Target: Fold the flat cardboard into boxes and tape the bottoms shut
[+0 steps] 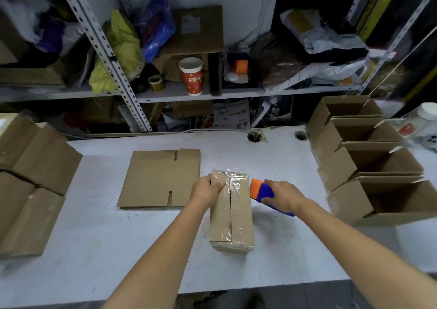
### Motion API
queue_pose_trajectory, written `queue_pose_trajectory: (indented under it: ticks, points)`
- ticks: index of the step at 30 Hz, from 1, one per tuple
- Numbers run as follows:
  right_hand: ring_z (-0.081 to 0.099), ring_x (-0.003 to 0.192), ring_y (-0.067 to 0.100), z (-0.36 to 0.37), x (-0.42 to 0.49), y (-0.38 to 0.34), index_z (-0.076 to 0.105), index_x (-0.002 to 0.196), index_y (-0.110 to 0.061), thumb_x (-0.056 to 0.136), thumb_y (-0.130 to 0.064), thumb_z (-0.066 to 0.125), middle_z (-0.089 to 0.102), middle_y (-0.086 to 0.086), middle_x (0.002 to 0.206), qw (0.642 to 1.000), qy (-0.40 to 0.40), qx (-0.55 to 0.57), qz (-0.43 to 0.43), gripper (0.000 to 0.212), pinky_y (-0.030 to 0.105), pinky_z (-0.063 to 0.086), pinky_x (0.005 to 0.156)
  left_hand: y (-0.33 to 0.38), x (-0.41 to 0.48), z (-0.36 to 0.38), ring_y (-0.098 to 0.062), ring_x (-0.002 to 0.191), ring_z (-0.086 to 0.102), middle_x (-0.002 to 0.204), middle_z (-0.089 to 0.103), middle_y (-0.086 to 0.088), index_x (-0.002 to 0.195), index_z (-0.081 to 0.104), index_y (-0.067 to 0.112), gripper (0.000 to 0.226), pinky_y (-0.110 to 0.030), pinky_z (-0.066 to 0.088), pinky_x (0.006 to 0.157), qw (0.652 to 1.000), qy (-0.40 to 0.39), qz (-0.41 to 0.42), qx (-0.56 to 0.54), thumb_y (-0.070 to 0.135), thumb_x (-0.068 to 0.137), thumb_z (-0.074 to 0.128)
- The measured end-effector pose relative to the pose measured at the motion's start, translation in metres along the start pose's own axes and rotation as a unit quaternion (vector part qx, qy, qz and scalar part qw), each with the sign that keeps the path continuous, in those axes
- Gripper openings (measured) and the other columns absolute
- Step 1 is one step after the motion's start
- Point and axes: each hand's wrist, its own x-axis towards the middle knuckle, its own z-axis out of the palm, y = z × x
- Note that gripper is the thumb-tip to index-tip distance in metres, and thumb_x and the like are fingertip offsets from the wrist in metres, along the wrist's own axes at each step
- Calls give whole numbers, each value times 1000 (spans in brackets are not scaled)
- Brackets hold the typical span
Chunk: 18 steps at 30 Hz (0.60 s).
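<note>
- Now, the white table (94, 237) is taking up most of the floor in front of me, and the whole job is happening on it.
- Behind it a metal shelving rack (111, 56) is standing crammed with bags, cartons and loose paper.
- Along the right edge of the table a row of open boxes (335, 164) is lining up, four of them, mouths facing up, each touching the next.
- Over on the left, more brown boxes (35, 157) are lying packed together, closed sides showing.
- Left of centre, one flat cardboard (156, 178) blank is lying unfolded on the tabletop, just beside the working hand.
- Dead centre, the box (238, 214) is lying bottom-up, its two flaps meeting in a seam running away from the person.
- Clear tape (234, 181) is shining over the far end of that seam and wrinkling down across the far edge.
- The left hand (205, 190) is reaching in from the left, fingers laid across the top of the left flap near the far corner and pressing it down.
- The right hand (283, 195) is sitting just to the right of the box, fingers wrapped around the tape dispenser (261, 190).
- That dispenser is showing an orange nose and a blue body, with the nose pointing at the box's right side, close to it; I cannot tell whether it is touching.
- Up on the shelf a red paper cup (192, 77) is standing upright.
- A roll of tape (156, 83) is sitting to its left.
</note>
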Motion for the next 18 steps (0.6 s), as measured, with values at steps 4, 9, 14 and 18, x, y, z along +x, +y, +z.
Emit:
queue_pose_trajectory:
  ticks: [4,9,14,18]
  points:
    - [62,107,31,40,-5,19,36,141,-23,93,-23,54,63,10,123,998,-37,-22,52,52,38,54,85,-1,-3,-4,-22,91,63,97,69,0,106,72,18,22,-30,49,80,1000,16,-25,-1,35,96,62]
    - [58,117,31,77,-27,27,51,121,-25,107,-42,32,60,16,127,998,-28,-41,48,30,35,42,93,-10,-8,-8,-25,84,61,86,67,-2,85,67,16,23,-35,51,77,995,44,-54,-67,36,95,64]
    - [58,119,29,51,-28,17,25,156,-27,101,-25,42,55,8,134,994,-4,-5,105,58,35,48,85,-8,-18,-17,-22,78,61,87,71,-2,91,72,16,23,-32,49,72,994,65,-31,-77,37,93,65]
    - [55,124,27,-6,-21,-32,38,152,-24,105,-34,44,53,8,144,946,123,294,56,48,41,49,99,13,-26,-27,-11,80,65,90,74,6,89,71,25,8,-27,50,68,992,60,45,-103,28,94,65]
